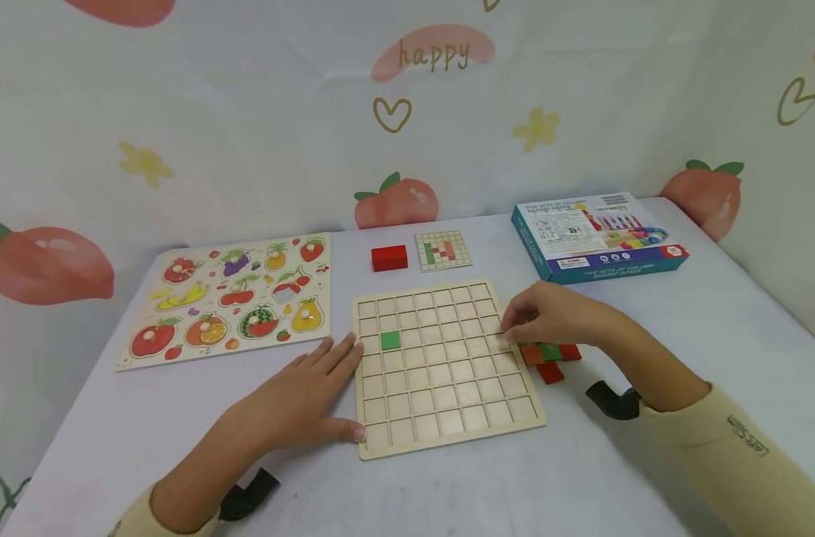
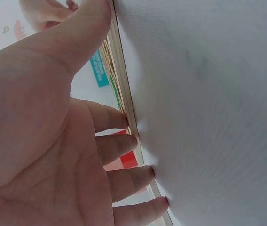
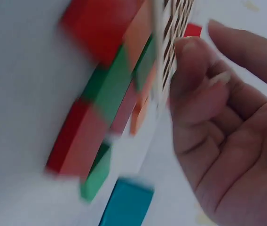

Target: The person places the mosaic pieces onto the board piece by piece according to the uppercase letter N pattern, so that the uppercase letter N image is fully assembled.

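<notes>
Left of the gridded wooden board [image 1: 447,369], the widespread left hand [image 1: 296,403] touches it; opposite, the right hand [image 1: 560,313], loosely bent and empty, partly hides straight-edged blocks [image 1: 549,353].

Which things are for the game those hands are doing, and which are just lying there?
Seem part of the game:
grid board
green square in it
coloured blocks by the right hand
little pattern card
red block beside the card, probably

Seem just lying there:
fruit puzzle
printed box
</notes>
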Demonstrator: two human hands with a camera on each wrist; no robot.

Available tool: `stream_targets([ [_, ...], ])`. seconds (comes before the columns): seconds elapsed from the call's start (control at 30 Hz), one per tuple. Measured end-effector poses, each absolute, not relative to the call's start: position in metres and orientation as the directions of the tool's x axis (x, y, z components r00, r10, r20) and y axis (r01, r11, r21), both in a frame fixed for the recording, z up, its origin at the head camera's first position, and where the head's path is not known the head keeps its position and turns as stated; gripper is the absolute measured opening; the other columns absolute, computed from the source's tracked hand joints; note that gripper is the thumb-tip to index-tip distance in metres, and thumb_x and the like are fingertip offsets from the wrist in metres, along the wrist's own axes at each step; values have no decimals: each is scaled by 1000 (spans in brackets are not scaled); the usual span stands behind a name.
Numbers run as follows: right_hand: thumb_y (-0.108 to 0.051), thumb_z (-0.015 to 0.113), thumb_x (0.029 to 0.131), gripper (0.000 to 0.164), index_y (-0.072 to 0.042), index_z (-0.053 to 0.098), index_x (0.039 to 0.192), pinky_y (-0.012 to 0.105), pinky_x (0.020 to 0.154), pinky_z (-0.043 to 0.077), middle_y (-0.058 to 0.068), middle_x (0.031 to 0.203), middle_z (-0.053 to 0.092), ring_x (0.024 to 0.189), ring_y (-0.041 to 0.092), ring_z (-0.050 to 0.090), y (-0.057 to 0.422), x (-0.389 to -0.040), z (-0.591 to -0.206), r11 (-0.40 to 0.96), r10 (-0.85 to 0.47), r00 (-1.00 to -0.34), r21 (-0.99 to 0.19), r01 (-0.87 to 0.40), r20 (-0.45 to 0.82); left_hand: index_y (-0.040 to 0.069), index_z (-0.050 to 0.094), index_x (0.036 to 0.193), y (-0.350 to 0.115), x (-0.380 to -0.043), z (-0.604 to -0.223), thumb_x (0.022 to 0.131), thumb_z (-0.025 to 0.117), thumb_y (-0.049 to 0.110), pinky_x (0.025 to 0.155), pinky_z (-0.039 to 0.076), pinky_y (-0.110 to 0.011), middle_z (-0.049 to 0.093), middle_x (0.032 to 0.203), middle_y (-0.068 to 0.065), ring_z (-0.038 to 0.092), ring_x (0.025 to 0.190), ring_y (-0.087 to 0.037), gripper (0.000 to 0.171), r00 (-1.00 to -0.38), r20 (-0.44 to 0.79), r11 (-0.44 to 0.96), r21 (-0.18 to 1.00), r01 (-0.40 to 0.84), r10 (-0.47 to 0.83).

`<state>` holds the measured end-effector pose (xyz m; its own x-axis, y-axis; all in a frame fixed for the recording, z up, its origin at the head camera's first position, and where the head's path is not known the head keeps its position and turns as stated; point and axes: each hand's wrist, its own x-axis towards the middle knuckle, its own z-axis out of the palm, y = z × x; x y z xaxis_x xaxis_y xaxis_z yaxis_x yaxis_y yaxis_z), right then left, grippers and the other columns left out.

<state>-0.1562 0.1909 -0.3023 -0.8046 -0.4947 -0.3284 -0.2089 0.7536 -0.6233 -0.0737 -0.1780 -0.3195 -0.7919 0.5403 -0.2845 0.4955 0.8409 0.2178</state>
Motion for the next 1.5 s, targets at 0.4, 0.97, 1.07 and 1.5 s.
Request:
stream_targets([
  [0.4, -28, 81, 86, 23, -10, 72, 97, 34, 71, 51, 1, 85, 64, 87, 22, 56, 212, -155, -312, 842, -367, -861, -518, -147, -352, 5, 26, 159, -178, -74, -321, 80, 62, 76, 112, 27, -61, 20, 165, -14, 20, 148, -44, 112, -794, -286, 844, 219, 490, 536],
  [0.97, -23, 83, 85, 23, -8, 68, 93, 33, 70, 50, 3, 83, 62, 86, 23, 54, 208, -154, -315, 851, -329, -879, -512, -117, -346, 6, 25, 159, -178, -73, -320, 80, 61, 76, 112, 27, -61, 19, 165, -14, 19, 148, -44, 113, -796, -293, 848, 213, 485, 529],
  [1.07, -22, 83, 84, 25, -8, 66, 93, 33, 70, 49, 4, 84, 60, 86, 23, 54, 208, -154, -315, 845, -327, -881, -522, -111, -342, 6, 24, 159, -178, -74, -320, 79, 61, 77, 112, 27, -61, 18, 165, -14, 19, 148, -43, 113, -796, -295, 849, 212, 484, 528],
  [1.5, -25, 83, 84, 25, -10, 64, 90, 33, 66, 48, 4, 83, 58, 86, 23, 53, 215, -154, -314, 818, -353, -868, -566, -105, -348, 6, 25, 159, -178, -73, -321, 80, 62, 75, 112, 27, -61, 18, 165, -14, 19, 148, -43, 112, -795, -287, 844, 223, 488, 535],
])
